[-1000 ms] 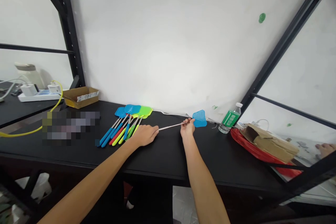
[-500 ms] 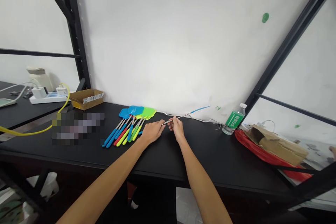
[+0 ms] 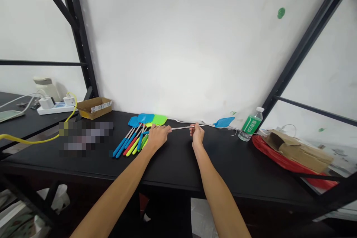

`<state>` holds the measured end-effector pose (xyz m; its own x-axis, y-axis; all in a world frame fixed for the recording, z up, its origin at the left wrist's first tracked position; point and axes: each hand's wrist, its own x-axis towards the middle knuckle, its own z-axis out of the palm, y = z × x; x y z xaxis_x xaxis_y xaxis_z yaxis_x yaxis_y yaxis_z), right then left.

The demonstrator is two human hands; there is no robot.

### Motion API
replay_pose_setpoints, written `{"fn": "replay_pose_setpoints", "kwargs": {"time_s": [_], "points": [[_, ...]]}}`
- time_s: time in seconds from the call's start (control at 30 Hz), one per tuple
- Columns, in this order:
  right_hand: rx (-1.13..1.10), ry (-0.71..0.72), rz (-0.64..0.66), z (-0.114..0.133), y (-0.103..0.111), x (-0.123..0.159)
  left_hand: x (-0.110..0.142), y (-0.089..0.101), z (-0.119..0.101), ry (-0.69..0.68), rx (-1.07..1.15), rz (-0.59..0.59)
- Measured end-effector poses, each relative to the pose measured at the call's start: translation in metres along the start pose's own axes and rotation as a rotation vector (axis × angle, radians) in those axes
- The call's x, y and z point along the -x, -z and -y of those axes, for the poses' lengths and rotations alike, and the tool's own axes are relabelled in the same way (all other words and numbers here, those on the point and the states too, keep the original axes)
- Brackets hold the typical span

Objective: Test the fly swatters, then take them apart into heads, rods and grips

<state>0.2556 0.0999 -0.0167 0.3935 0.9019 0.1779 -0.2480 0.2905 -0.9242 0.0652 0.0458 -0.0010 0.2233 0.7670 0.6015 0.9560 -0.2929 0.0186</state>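
Observation:
A blue fly swatter [image 3: 224, 122] with a thin metal rod spans both hands above the black table [image 3: 173, 163]. My left hand [image 3: 158, 136] is closed round its handle end, whose blue tip shows just left of the fingers. Farther along the rod, my right hand [image 3: 197, 133] pinches the metal near the blue head, which points right. Beside and partly behind my left hand lies a fanned pile of fly swatters [image 3: 128, 142], with blue, red, yellow and green handles. Their blue and green heads [image 3: 160, 119] overlap near the wall.
A water bottle [image 3: 251, 124] stands at the right, near a red bag [image 3: 262, 148] with torn cardboard [image 3: 304, 150] on it. At the left are an open cardboard box [image 3: 95, 108], a power strip [image 3: 58, 108] and a yellow cable [image 3: 25, 141]. A white cable runs along the wall.
My hands have moved apart along the rod, the left going left and the right going right. The swatter is now nearly level, its head turned so that its flat face shows.

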Motion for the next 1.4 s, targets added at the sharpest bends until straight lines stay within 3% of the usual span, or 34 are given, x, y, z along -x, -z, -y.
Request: {"fn": "replay_pose_setpoints", "kwargs": {"time_s": [0.17,0.3,0.4,0.63,0.77,0.93,1.2,1.4], "points": [[-0.022,0.033,-0.071,0.001,0.004,-0.004,0.001,0.003,0.011,0.068,0.031,-0.012],[-0.026,0.027,-0.202,0.001,0.013,-0.010,0.004,0.007,0.025,0.175,0.054,-0.066],[-0.037,0.039,-0.210,0.000,0.017,-0.012,0.006,0.009,0.031,0.199,0.046,-0.104],[-0.170,-0.030,-0.167,0.003,0.012,-0.008,0.006,0.020,0.012,0.114,0.129,-0.285],[-0.283,-0.087,-0.131,0.010,0.009,-0.006,0.007,0.019,-0.004,0.086,0.362,-0.220],[-0.300,-0.148,0.041,0.013,0.001,0.001,0.008,0.007,-0.006,0.295,0.828,-0.040],[-0.267,-0.114,0.235,0.018,-0.009,0.014,0.000,-0.003,0.006,0.619,1.361,-0.051],[-0.218,-0.237,0.248,0.013,-0.009,0.011,-0.003,-0.010,0.010,0.714,1.548,-0.140]]}}
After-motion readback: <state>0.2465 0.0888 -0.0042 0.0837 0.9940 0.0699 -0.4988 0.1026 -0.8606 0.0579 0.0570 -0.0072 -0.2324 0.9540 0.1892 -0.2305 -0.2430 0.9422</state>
